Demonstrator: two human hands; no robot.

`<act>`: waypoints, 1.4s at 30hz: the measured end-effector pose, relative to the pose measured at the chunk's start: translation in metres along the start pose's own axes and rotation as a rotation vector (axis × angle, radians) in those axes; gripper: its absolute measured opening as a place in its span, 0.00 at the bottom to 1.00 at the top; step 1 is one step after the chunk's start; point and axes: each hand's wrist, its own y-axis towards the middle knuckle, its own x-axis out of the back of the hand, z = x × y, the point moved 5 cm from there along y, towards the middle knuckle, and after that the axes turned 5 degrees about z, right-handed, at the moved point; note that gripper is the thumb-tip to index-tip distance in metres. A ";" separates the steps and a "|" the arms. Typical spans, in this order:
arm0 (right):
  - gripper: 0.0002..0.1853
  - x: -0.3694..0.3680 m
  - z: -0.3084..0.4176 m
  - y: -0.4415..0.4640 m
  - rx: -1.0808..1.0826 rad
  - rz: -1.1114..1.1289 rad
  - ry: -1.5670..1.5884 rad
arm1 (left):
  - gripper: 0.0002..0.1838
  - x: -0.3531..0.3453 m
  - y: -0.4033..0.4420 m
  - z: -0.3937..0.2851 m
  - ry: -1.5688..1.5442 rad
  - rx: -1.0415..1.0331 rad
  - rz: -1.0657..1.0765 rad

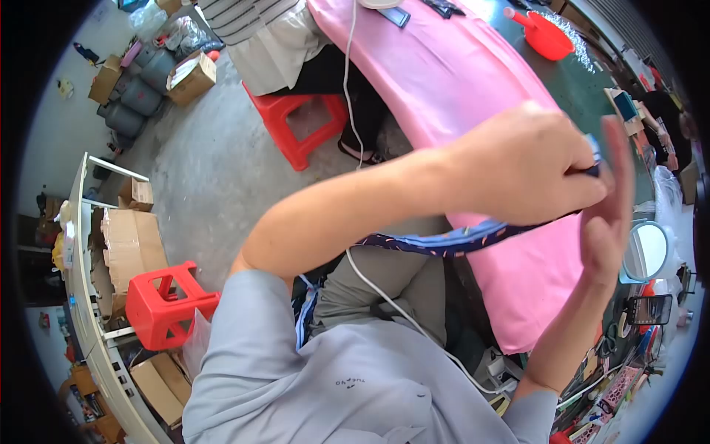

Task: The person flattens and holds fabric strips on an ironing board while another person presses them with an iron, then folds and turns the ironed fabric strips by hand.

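Observation:
My left hand point(536, 163) reaches across from the left, its fingers closed on a navy strip of cloth with a light-blue side and small coloured marks. A bit of the cloth shows at the fingertips. The strip point(458, 240) runs below my left forearm and hand and back toward my lap. My right hand point(608, 207) is raised beside the left fingertips, its fingers stretched upward. The strip leads toward its palm; the contact there is partly hidden. Both hands are above the pink-covered table point(473, 96).
A red plastic pan point(549, 35) lies on the dark green tabletop. Red stools point(171, 303) stand on the floor at left. A white cord point(403, 314) crosses my lap. A round mirror point(646, 251) and a phone point(651, 310) are at right. Another person sits at the top.

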 end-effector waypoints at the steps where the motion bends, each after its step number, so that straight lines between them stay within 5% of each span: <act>1: 0.42 -0.009 -0.005 -0.005 -0.133 0.020 0.240 | 0.17 -0.004 -0.004 -0.003 0.171 -0.178 -0.110; 3: 0.28 -0.003 -0.027 -0.024 -0.395 0.311 0.018 | 0.16 -0.007 -0.010 0.004 0.143 -0.173 -0.145; 7: 0.15 -0.029 -0.028 -0.031 -0.519 0.186 0.127 | 0.11 -0.010 -0.030 0.024 -0.133 0.007 -0.215; 9: 0.13 -0.019 -0.022 -0.028 -0.530 -0.083 0.193 | 0.11 -0.022 -0.048 0.035 -0.286 0.108 -0.184; 11: 0.11 -0.006 -0.016 -0.026 -0.533 -0.352 0.262 | 0.11 -0.035 -0.072 0.046 -0.129 0.046 -0.130; 13: 0.11 0.020 -0.005 -0.024 -0.476 -0.550 0.242 | 0.10 -0.051 -0.108 0.078 0.105 0.107 0.162; 16: 0.12 0.061 0.016 -0.024 -0.436 -0.890 0.207 | 0.08 -0.053 -0.163 0.134 0.343 0.357 0.369; 18: 0.14 0.096 0.022 -0.035 -0.385 -1.061 0.225 | 0.10 -0.036 -0.195 0.170 0.437 0.624 0.364; 21: 0.13 0.180 0.004 -0.078 -0.281 -1.178 0.303 | 0.10 0.001 -0.226 0.199 0.510 0.691 0.162; 24: 0.13 0.170 -0.003 -0.076 -0.318 -1.064 0.292 | 0.07 0.027 -0.218 0.191 0.478 0.775 0.068; 27: 0.10 0.129 -0.018 -0.063 -0.467 -0.970 0.217 | 0.06 0.035 -0.160 0.147 0.183 0.512 -0.200; 29: 0.11 0.060 -0.032 -0.047 -0.647 -0.694 0.223 | 0.06 0.033 -0.110 0.098 -0.007 0.407 -0.229; 34: 0.07 -0.063 -0.029 -0.045 -0.865 0.107 0.503 | 0.05 0.009 -0.034 0.051 0.209 0.062 -0.260; 37: 0.06 -0.087 -0.029 -0.051 -0.883 0.173 0.620 | 0.08 -0.001 -0.023 0.044 0.311 -0.029 -0.220; 42: 0.07 -0.084 -0.038 -0.056 -0.893 -0.111 0.670 | 0.06 -0.010 -0.027 0.054 0.283 0.006 -0.135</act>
